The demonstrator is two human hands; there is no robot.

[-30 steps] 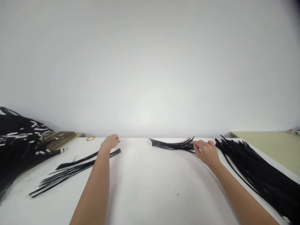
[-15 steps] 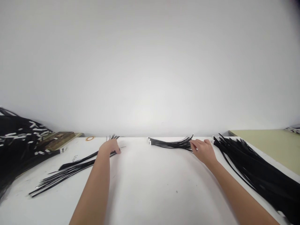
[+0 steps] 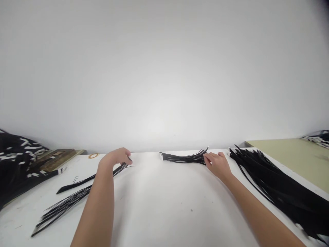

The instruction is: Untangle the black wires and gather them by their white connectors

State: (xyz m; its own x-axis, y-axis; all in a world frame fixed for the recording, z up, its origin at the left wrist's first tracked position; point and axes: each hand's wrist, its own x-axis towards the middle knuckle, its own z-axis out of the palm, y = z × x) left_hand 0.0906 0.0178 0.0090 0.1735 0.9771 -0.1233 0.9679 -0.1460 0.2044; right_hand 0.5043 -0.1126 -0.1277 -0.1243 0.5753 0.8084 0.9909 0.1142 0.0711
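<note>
From where I stand, I see closest to the person two bare forearms, stretched over a white surface (image 3: 159, 206). At the near left, a loose bundle of black wires (image 3: 64, 207) lies aslant and goes behind the left forearm. At the near right, a thick pile of wires (image 3: 275, 181) runs from the front corner toward the back, with its thin ends spread.

A little farther, a narrow black strip (image 3: 77, 184) lies beside the loose bundle, and it also passes behind that forearm. The left hand (image 3: 129, 160) is bent down over wire ends which come out from behind the arm. A dark end shows at its fingertips, but I cannot tell if it is gripped. The right hand (image 3: 206, 157) has thumb and finger closed on the loose ends of the middle bundle (image 3: 183, 158), which lies flat between the two hands, its white tip toward the left one.

Near the back edge there is a yellow ring (image 3: 93, 155). To its left are a brown board (image 3: 55, 159) and a heap of black wires with white tips (image 3: 15, 161). Behind everything stands a pale wall (image 3: 164, 68).
</note>
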